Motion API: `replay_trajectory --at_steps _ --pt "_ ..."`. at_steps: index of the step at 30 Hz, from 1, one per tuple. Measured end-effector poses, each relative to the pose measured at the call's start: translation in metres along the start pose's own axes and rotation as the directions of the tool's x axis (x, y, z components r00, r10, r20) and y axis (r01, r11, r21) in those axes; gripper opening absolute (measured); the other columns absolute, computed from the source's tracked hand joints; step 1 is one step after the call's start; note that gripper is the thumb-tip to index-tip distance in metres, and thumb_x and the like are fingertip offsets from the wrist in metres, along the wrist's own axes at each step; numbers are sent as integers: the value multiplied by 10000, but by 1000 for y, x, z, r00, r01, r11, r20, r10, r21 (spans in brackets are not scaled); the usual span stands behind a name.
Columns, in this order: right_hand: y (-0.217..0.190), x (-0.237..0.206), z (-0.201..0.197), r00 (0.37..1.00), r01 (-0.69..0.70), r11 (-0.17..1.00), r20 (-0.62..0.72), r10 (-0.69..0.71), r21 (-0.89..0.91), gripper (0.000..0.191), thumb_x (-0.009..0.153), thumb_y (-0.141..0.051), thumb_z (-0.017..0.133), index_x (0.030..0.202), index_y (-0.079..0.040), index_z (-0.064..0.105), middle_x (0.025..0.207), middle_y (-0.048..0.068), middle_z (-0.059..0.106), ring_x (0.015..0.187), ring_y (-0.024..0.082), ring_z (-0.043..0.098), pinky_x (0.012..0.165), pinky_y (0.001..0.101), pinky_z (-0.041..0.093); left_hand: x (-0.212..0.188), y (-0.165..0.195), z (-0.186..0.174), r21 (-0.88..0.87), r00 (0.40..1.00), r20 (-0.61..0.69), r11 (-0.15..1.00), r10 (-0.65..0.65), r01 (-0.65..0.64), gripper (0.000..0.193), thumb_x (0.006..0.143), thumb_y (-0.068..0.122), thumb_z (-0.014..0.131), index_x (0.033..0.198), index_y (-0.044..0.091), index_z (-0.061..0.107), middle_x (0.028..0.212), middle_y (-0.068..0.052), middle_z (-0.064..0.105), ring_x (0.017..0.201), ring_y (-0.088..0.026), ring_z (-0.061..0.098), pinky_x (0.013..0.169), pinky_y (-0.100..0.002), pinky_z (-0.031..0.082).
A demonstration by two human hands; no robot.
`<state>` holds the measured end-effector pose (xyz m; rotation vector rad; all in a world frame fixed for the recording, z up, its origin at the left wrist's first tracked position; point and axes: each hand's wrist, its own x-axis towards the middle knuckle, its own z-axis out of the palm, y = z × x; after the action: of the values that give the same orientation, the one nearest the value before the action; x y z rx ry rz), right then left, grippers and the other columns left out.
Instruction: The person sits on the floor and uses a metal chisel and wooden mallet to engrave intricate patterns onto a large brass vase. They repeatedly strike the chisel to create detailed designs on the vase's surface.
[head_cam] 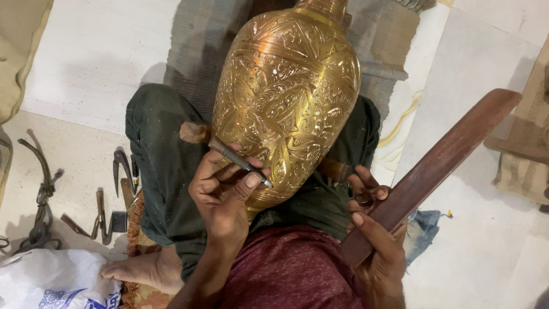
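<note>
A large engraved brass vase (286, 91) lies across my lap, its neck pointing away from me. My left hand (223, 191) grips a thin metal engraving chisel (240, 161), with its tip pressed against the vase's lower body. My right hand (374, 229) holds a long flat wooden stick (434, 166) that slants up to the right, clear of the vase. I sit cross-legged in dark green trousers (163, 154) and a maroon shirt (291, 269), with a bare foot (146, 268) showing at the lower left.
Several metal tools (108, 214) and a dark rope (43, 194) lie on the floor at the left. A white printed bag (54, 280) sits at the bottom left. A grey mat (197, 40) lies under the vase. A blue cloth scrap (426, 226) lies at the right.
</note>
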<state>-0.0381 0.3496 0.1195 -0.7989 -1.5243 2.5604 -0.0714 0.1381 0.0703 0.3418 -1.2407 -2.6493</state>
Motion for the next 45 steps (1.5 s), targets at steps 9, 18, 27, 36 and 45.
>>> replay_trajectory --at_steps 9,18,27,36,45 --pt "-4 -9 23 992 -37 997 -122 29 -63 483 714 137 633 1142 -72 551 1442 247 560 1378 281 560 1046 341 530 -13 -12 7 -109 968 222 990 115 -93 294 933 -59 705 1225 -57 667 935 -141 764 723 -160 761 590 -279 649" --pt "2 -22 10 975 221 972 58 -216 -85 532 796 193 590 1237 -68 449 1511 245 455 1419 266 546 1069 337 524 -39 2 49 475 929 368 868 -46 -146 164 841 13 660 980 -29 734 755 -93 729 536 -90 645 463 -247 466" --pt "-11 -34 12 996 47 955 57 -67 292 529 843 177 511 1298 -71 403 1540 239 388 1279 186 599 997 346 561 -43 -2 48 473 593 733 378 333 -796 453 1164 433 513 1332 62 711 650 67 535 561 -91 501 535 -313 388" --pt "-25 -24 15 994 -84 974 80 68 208 474 863 126 512 1282 -71 407 1589 283 365 1377 269 462 856 368 575 -38 -3 50 482 588 763 371 267 -794 492 1129 445 450 1342 78 697 625 53 488 538 -103 457 526 -314 359" --pt "-26 -24 17 1000 11 1000 29 -11 16 588 802 141 506 1337 -78 396 1570 312 358 1488 346 384 985 384 542 -33 1 49 465 591 789 468 165 -751 440 1170 421 500 1387 81 675 714 66 556 615 -97 535 576 -307 428"
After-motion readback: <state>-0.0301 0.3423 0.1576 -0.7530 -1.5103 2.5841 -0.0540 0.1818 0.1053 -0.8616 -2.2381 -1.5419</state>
